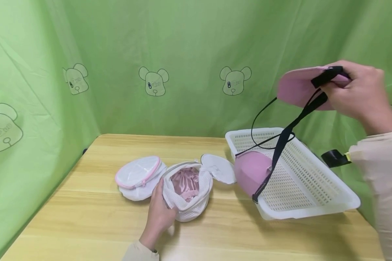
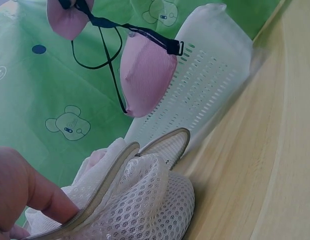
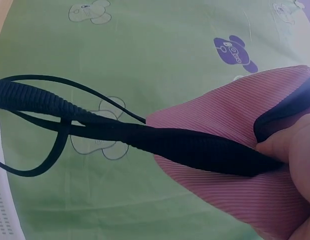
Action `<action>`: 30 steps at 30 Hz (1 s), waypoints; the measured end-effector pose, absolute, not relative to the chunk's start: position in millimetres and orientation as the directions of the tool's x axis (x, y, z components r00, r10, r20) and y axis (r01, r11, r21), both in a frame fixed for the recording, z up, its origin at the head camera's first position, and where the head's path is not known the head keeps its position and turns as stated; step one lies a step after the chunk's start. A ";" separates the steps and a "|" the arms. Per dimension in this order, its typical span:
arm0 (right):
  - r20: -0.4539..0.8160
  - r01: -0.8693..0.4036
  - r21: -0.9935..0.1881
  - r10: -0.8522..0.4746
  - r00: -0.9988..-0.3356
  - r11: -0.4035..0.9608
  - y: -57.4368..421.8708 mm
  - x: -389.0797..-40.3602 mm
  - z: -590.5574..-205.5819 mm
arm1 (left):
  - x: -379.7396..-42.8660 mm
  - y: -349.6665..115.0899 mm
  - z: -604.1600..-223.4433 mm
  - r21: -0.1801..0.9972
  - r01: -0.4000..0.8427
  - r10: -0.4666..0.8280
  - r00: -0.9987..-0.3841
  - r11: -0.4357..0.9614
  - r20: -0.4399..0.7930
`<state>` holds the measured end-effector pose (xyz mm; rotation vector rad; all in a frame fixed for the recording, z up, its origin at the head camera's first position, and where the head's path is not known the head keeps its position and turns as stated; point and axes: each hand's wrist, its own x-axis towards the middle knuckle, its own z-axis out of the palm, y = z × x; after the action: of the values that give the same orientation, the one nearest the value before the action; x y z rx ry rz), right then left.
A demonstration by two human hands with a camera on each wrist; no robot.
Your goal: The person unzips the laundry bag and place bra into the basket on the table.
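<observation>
A pink bra [image 1: 252, 170] with black straps hangs from my right hand [image 1: 362, 90], which pinches one cup and a strap high at the right. Its other cup dangles over the near-left side of the white basket; whether they touch I cannot tell. On the table, my left hand [image 1: 161, 214] grips the zippered rim of a round white mesh laundry bag [image 2: 155, 205]. The bag's lid [image 1: 219, 169] is folded out to the right. Pink satin cloth [image 1: 185, 180] lies inside the bag. In the right wrist view, the thumb presses the black strap [image 3: 195, 150] against ribbed pink fabric.
A second white laundry bag [image 1: 138, 174] with a pink zipper edge sits left of the first. The white perforated basket [image 1: 313, 214] stands at the table's right. Behind the wooden table [image 1: 94, 221] hangs a green curtain [image 1: 189, 36] with bear drawings.
</observation>
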<state>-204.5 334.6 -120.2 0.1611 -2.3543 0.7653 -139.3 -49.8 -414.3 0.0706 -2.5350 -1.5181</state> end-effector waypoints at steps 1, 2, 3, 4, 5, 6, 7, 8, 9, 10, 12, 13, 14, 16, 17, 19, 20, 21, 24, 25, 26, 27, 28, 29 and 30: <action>0.620 -0.296 -0.480 0.081 -0.781 0.826 336.1 -203.9 -120.4 | -139.3 -49.9 -414.4 0.878 0.054 -0.136 -0.982 0.475 0.134; 0.618 -0.290 -0.478 0.083 -0.782 0.829 337.4 -203.2 -120.6 | -139.3 -50.0 -414.3 0.879 0.054 -0.135 -0.982 0.474 0.133; 0.621 -0.287 -0.468 0.080 -0.779 0.836 338.7 -202.7 -121.1 | -139.3 -50.0 -414.2 0.879 0.054 -0.135 -0.982 0.474 0.133; 0.623 -0.283 -0.457 0.076 -0.779 0.844 340.2 -202.2 -121.5 | -139.3 -50.1 -414.2 0.879 0.053 -0.135 -0.982 0.474 0.132; 0.628 -0.283 -0.446 0.072 -0.775 0.849 341.7 -201.8 -122.5 | -139.4 -50.1 -414.0 0.879 0.053 -0.134 -0.982 0.474 0.132; 0.630 -0.278 -0.433 0.068 -0.774 0.857 343.5 -201.6 -123.4 | -139.4 -50.3 -414.4 0.879 0.051 -0.134 -0.983 0.474 0.129; 0.632 -0.275 -0.423 0.064 -0.772 0.864 345.3 -201.6 -124.5 | -139.4 -50.3 -414.3 0.879 0.052 -0.133 -0.983 0.473 0.130; 0.628 -0.269 -0.417 0.062 -0.775 0.868 347.4 -201.6 -125.5 | -139.5 -50.4 -414.4 0.879 0.052 -0.132 -0.983 0.474 0.130; 0.626 -0.262 -0.412 0.061 -0.778 0.873 349.7 -201.7 -126.6 | -139.5 -50.4 -414.4 0.879 0.053 -0.132 -0.983 0.474 0.130; 0.623 -0.254 -0.403 0.060 -0.780 0.879 352.2 -202.1 -127.8 | -139.5 -50.3 -414.4 0.879 0.054 -0.131 -0.983 0.474 0.132; 0.617 -0.235 -0.384 0.059 -0.784 0.893 357.4 -203.1 -130.7 | -139.6 -50.3 -414.5 0.879 0.057 -0.131 -0.982 0.474 0.135; 0.622 -0.229 -0.364 0.053 -0.782 0.903 360.2 -203.7 -132.7 | -139.6 -50.1 -414.3 0.879 0.059 -0.131 -0.982 0.472 0.136; 0.627 -0.225 -0.350 0.048 -0.778 0.909 363.0 -204.3 -135.0 | -139.7 -50.0 -414.3 0.880 0.060 -0.131 -0.982 0.471 0.137; 0.629 -0.212 -0.324 0.043 -0.776 0.922 368.1 -205.3 -139.0 | -139.9 -49.9 -414.3 0.881 0.059 -0.132 -0.982 0.469 0.136; 0.627 -0.202 -0.314 0.044 -0.778 0.928 370.7 -205.7 -140.7 | -140.0 -49.9 -414.4 0.882 0.059 -0.133 -0.982 0.467 0.136; 0.619 -0.176 -0.291 0.045 -0.784 0.940 375.8 -205.9 -143.7 | -140.2 -50.0 -414.5 0.883 0.057 -0.133 -0.982 0.465 0.134; 0.611 -0.162 -0.283 0.047 -0.791 0.945 378.3 -205.9 -144.4 | -140.2 -50.1 -414.4 0.883 0.057 -0.133 -0.982 0.465 0.134; 0.601 -0.148 -0.280 0.053 -0.798 0.949 380.7 -205.8 -145.1 | -140.3 -50.2 -414.4 0.884 0.057 -0.134 -0.982 0.464 0.133; 0.588 -0.134 -0.292 0.067 -0.806 0.947 387.8 -204.9 -148.5 | -140.6 -50.7 -414.6 0.885 0.055 -0.135 -0.982 0.463 0.132; 0.589 -0.140 -0.308 0.073 -0.805 0.941 390.0 -205.0 -149.9 | -140.7 -50.9 -414.8 0.885 0.056 -0.135 -0.982 0.463 0.133; 0.591 -0.156 -0.334 0.078 -0.803 0.930 392.1 -204.6 -151.9 | -140.9 -51.1 -415.1 0.884 0.056 -0.136 -0.982 0.464 0.134; 0.593 -0.170 -0.363 0.086 -0.801 0.916 394.1 -204.5 -154.0 | -141.1 -51.3 -415.4 0.884 0.057 -0.136 -0.981 0.464 0.134; 0.596 -0.185 -0.383 0.089 -0.798 0.905 396.3 -204.5 -155.8 | -141.3 -51.5 -415.8 0.883 0.058 -0.136 -0.981 0.465 0.136; 0.598 -0.194 -0.398 0.094 -0.796 0.896 398.5 -204.8 -157.5 | -141.6 -51.7 -416.2 0.883 0.060 -0.137 -0.981 0.466 0.138; 0.596 -0.200 -0.412 0.097 -0.797 0.889 400.8 -205.3 -158.9 | -141.7 -51.8 -416.3 0.882 0.062 -0.135 -0.981 0.467 0.141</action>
<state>-205.3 400.8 -158.9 0.0732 -2.4173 0.6153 -141.7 -51.8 -416.3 0.0633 -2.5219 -1.5287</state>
